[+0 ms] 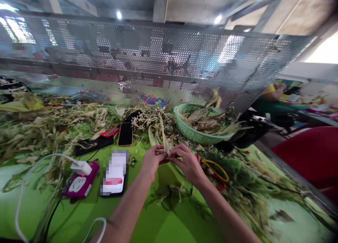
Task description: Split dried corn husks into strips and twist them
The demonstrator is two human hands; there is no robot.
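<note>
at frame centre i'm pinching a pale, dry, pointed corn husk strip [164,139] between my left hand [151,162] and right hand [188,162], fingers closed on it.

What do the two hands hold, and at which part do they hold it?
A pale dried husk strip. The left hand and the right hand pinch its lower end between fingertips; the rest stands up free above them.

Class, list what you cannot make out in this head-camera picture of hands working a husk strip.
Head view.
1. Lower end of the husk strip: hidden inside the grip of the left hand and right hand.
2. Phone screen: blurred out.
3. Room behind the perforated screen: broken up by its holes.
4. Person at right: mostly hidden by that screen.
</note>
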